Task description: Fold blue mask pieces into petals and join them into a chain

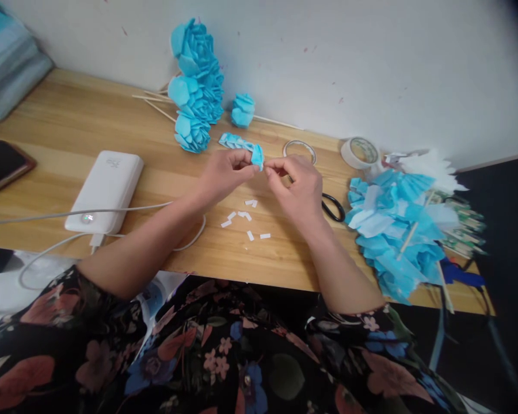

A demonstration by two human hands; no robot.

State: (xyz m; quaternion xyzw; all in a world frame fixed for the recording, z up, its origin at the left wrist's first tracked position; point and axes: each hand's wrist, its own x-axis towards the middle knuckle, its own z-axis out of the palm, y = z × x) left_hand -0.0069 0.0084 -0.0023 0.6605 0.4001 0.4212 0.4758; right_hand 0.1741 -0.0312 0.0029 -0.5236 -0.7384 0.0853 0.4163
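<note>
My left hand (232, 172) pinches a small blue paper petal (257, 156) between thumb and fingers, above the middle of the table. My right hand (297, 183) is close beside it, thumb and forefinger pressed together at the petal's right edge; what lies between those fingertips is too small to make out. Behind the left fingers lies a row of overlapping blue petals (233, 140). Several small white strips (250, 236) are scattered on the table below the hands. A small blue paper flower (243, 110) on a thin stick rests by the wall.
Larger blue paper flowers (194, 92) on sticks lie at the back. Rolls of tape (360, 153) and a black scissor handle (332, 207) are to the right, beside crumpled blue paper (397, 230). On the left are a white power bank (106, 190) with a cable and a phone (4, 167).
</note>
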